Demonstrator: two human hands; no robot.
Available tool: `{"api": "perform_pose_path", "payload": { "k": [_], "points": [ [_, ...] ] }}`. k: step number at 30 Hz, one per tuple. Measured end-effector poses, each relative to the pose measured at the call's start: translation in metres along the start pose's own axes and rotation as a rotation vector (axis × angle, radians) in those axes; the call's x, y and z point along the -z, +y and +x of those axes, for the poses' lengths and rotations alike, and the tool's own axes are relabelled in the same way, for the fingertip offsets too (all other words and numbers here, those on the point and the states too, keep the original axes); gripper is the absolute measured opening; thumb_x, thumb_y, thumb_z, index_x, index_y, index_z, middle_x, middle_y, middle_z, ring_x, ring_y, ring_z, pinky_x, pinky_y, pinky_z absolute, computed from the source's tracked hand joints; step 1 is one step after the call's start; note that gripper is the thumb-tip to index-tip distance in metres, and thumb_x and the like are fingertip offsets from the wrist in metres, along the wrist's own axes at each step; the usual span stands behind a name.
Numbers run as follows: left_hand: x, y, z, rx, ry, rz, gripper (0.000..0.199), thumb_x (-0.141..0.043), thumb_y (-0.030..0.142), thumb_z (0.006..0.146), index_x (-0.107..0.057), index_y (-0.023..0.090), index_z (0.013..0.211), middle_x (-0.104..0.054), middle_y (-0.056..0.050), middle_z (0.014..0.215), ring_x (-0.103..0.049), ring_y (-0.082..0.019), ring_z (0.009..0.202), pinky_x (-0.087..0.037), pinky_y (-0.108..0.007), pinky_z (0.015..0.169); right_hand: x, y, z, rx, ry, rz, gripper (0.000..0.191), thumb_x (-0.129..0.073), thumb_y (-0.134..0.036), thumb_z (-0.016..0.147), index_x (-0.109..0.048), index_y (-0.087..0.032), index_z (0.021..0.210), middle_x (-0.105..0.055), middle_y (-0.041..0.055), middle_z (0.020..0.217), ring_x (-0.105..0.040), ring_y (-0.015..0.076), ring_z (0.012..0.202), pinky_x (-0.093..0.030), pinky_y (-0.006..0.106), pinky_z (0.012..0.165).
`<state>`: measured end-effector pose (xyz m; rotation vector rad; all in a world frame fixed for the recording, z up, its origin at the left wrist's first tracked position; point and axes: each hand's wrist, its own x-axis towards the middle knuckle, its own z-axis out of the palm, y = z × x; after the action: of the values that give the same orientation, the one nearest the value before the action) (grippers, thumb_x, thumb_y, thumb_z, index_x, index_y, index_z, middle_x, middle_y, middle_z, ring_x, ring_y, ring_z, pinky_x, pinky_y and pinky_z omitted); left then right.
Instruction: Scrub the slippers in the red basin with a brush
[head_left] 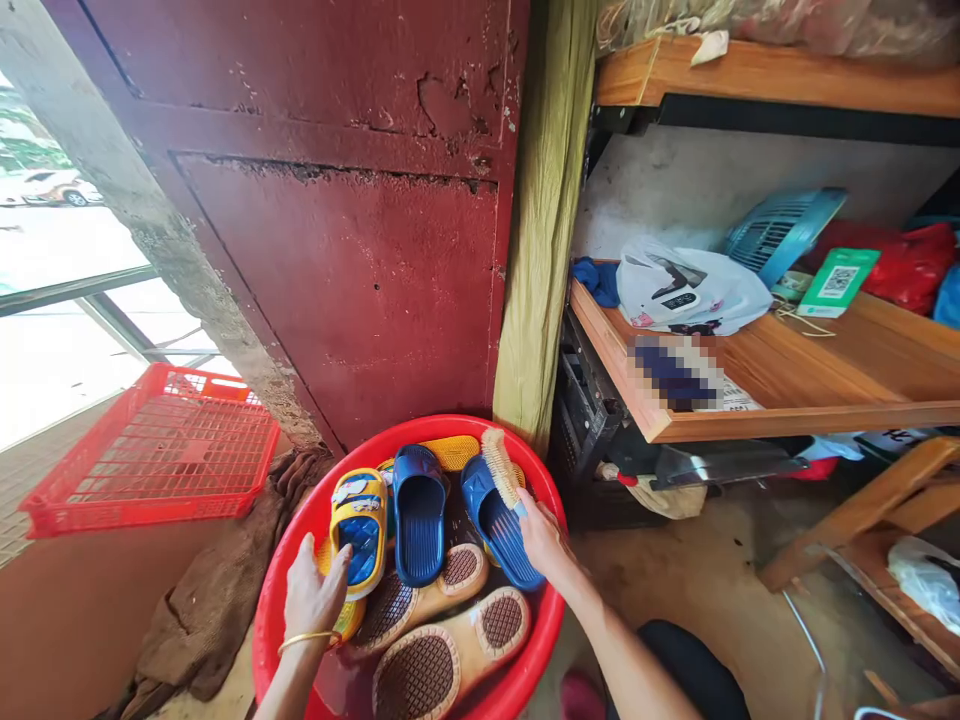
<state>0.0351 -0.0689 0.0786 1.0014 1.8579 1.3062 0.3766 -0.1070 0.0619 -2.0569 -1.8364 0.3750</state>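
My right hand (541, 535) is closed around a scrubbing brush (501, 468), its pale bristles beside a dark blue slide slipper (504, 525) on the tub's right. My left hand (319, 590), with a gold bangle (309, 638) on its wrist, has thumb and fingers apart. Its thumb overlaps the left edge of a yellow-and-blue two-strap sandal (362, 540); whether it presses on it I cannot tell. Another dark blue slipper (418, 520) lies in the middle. Nearest me, tan slippers (454, 655) show brown textured soles. All are in a red tub (551, 620); a yellow slipper (454, 452) lies at its back.
A dark red door (360, 280) stands behind the tub. To the left are a red plastic crate (150, 450) and brown cloth (217, 600). On the right, a wooden shelf (810, 420) carries a white plastic bag (686, 285) and blue fan (784, 235); a black crate (589, 430) sits below.
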Motion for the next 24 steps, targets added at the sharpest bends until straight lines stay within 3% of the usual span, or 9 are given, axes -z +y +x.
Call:
{"api": "perform_pose_path", "payload": {
  "k": [2,4,6,8,9,13,18,24],
  "points": [
    [-0.007,0.009,-0.014,-0.1,-0.025,0.026,0.055,-0.079,0.032,0.069,-0.063,0.021,0.12,-0.055,-0.016,0.147,-0.034,-0.037,0.148,-0.022,-0.047,0.124,0.007,-0.004,-0.006,0.002,-0.124,-0.087,0.062,-0.036,-0.012,0.097,-0.031,-0.014,0.159,-0.066,0.0196,0.129,-0.065,0.0259,0.117,-0.048,0.034,0.1],
    [-0.023,0.011,-0.036,-0.101,-0.218,-0.053,0.046,-0.081,0.031,0.068,-0.067,0.027,0.112,-0.072,-0.009,0.121,-0.055,-0.034,0.13,-0.042,-0.041,0.112,0.013,-0.01,-0.013,0.015,-0.219,-0.15,0.063,-0.036,-0.01,0.095,-0.032,-0.01,0.158,-0.065,0.0235,0.13,-0.066,0.0284,0.116,-0.048,0.036,0.1],
    [-0.048,0.003,-0.063,-0.014,-0.494,-0.162,0.043,-0.083,0.037,0.067,-0.07,0.026,0.106,-0.075,-0.007,0.099,-0.068,-0.029,0.104,-0.054,-0.033,0.089,0.018,-0.015,-0.019,0.038,-0.272,-0.176,0.064,-0.035,-0.009,0.094,-0.032,-0.009,0.158,-0.063,0.0258,0.131,-0.065,0.0306,0.117,-0.047,0.039,0.1],
    [-0.075,-0.012,-0.088,0.175,-0.747,-0.234,0.051,-0.084,0.046,0.066,-0.072,0.02,0.108,-0.076,-0.009,0.095,-0.07,-0.026,0.086,-0.054,-0.031,0.07,0.023,-0.017,-0.021,0.055,-0.295,-0.162,0.063,-0.035,-0.01,0.094,-0.033,-0.008,0.157,-0.064,0.0258,0.13,-0.065,0.0314,0.117,-0.047,0.039,0.099],
    [-0.087,-0.021,-0.098,0.261,-0.827,-0.259,0.059,-0.086,0.048,0.063,-0.071,0.019,0.111,-0.076,-0.011,0.098,-0.07,-0.026,0.084,-0.054,-0.032,0.068,0.025,-0.016,-0.021,0.05,-0.302,-0.147,0.064,-0.035,-0.011,0.094,-0.033,-0.008,0.157,-0.066,0.0248,0.127,-0.066,0.031,0.116,-0.048,0.039,0.098],
    [-0.118,-0.045,-0.11,0.452,-0.756,-0.26,0.068,-0.091,0.048,0.053,-0.068,0.02,0.11,-0.074,-0.014,0.11,-0.069,-0.03,0.1,-0.055,-0.032,0.069,0.028,-0.006,-0.015,-0.035,-0.299,-0.125,0.067,-0.037,-0.013,0.092,-0.03,-0.011,0.159,-0.071,0.0205,0.12,-0.068,0.029,0.112,-0.049,0.038,0.096],
    [-0.122,-0.049,-0.096,0.414,-0.716,-0.091,0.057,-0.088,0.047,0.055,-0.069,0.021,0.103,-0.068,-0.015,0.124,-0.058,-0.037,0.124,-0.057,-0.034,0.068,0.022,0.002,-0.01,-0.057,-0.296,-0.099,0.063,-0.04,-0.014,0.091,-0.041,-0.007,0.153,-0.071,0.0227,0.121,-0.067,0.0301,0.115,-0.048,0.037,0.097],
    [-0.126,-0.051,-0.097,0.494,-0.727,-0.059,0.059,-0.087,0.052,0.06,-0.069,0.023,0.108,-0.073,-0.013,0.115,-0.065,-0.033,0.115,-0.055,-0.032,0.069,0.016,-0.011,-0.014,-0.024,-0.31,-0.051,0.06,-0.042,-0.012,0.089,-0.047,-0.007,0.149,-0.069,0.0221,0.126,-0.065,0.0283,0.118,-0.046,0.035,0.1]
  ]
}}
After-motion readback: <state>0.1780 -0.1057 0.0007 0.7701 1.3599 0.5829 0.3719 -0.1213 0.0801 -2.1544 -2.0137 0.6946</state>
